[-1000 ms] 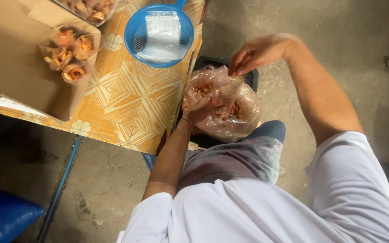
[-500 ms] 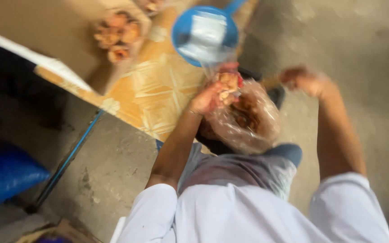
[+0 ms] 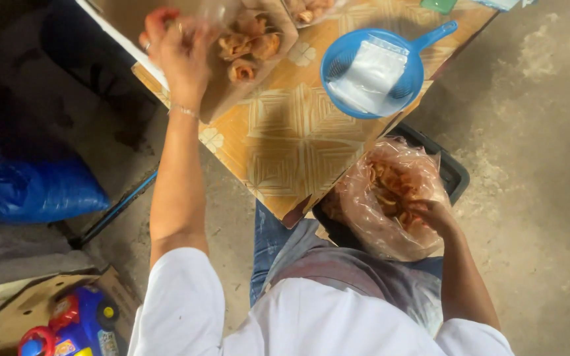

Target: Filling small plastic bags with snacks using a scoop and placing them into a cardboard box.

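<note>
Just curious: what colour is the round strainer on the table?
Blue strainer, seen in the head view.

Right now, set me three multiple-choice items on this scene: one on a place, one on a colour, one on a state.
1. Where is the right hand?
A. In the clear bag of snacks
B. On the strainer
C. On the toy car

2. What colour is the strainer on the table?
A. Red
B. Blue
C. Green

3. How is the left hand?
A. Flat on the floor
B. Resting in the lap
C. Raised over the cardboard box of pastries

Answers: 1 A, the fingers reach into the open bag. 2 B, the bowl and handle are blue. 3 C, the arm stretches up to the box; whether it holds anything is blurred.
</note>
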